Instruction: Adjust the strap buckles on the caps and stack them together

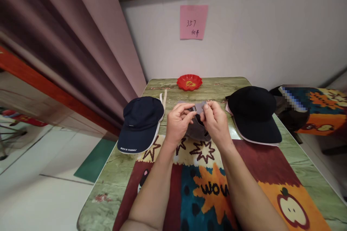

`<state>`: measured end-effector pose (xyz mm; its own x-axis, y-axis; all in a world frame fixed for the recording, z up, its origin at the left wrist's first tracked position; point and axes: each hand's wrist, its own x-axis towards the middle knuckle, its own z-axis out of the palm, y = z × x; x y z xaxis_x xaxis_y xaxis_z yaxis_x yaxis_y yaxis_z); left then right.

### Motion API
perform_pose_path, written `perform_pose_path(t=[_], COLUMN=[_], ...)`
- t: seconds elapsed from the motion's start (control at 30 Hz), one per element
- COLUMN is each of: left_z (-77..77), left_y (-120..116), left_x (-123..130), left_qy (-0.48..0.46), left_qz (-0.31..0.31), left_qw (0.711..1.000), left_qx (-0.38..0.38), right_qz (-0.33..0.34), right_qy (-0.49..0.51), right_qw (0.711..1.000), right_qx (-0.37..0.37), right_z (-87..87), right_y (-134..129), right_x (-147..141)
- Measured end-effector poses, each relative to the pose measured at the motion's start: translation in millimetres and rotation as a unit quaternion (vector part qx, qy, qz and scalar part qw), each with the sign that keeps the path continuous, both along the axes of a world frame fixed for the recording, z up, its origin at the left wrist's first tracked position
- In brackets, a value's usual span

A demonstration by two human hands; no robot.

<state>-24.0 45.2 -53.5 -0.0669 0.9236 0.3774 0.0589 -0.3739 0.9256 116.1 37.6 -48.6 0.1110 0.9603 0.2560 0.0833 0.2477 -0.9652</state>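
Observation:
A grey cap (199, 131) is between my hands at the middle of the table, partly hidden by my fingers. My left hand (179, 121) pinches a short dark strap end at the cap's rear opening. Opposite it, my right hand (215, 119) grips a light grey strap end between thumb and fingers. A small gap separates the two ends. To the left lies a navy cap (143, 112) with white lettering on its brim and a pale strap sticking up behind. A black cap (253, 110) with a light underside rests on the right.
A red scalloped dish (189, 82) stands at the table's back edge by the wall. Under my forearms lies a colourful printed mat (200, 195) on the green marbled table (100, 187). A pink note (193, 22) hangs on the wall, and a curtain (108, 43) drapes at left.

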Motion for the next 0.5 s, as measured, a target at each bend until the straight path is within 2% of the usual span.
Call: perform_pose_path(t=[0.13, 0.27, 0.5], left_z=[2.4, 5.2, 7.1], left_y=[0.4, -1.1, -3.1], left_x=[-0.8, -1.4, 1.5], left_qy=[-0.042, -0.063, -0.067], left_qz=[-0.025, -0.047, -0.061], left_qw=[0.999, 0.996, 0.994], left_qx=[-0.019, -0.031, -0.054], right_qz=[0.068, 0.098, 0.129], right_qy=[0.072, 0.139, 0.141], right_qw=[0.994, 0.981, 0.973], right_qx=[-0.050, -0.098, -0.127], right_z=[2.4, 6.8, 10.4], right_y=[1.1, 1.9, -0.2], right_x=[2.8, 5.9, 5.3])
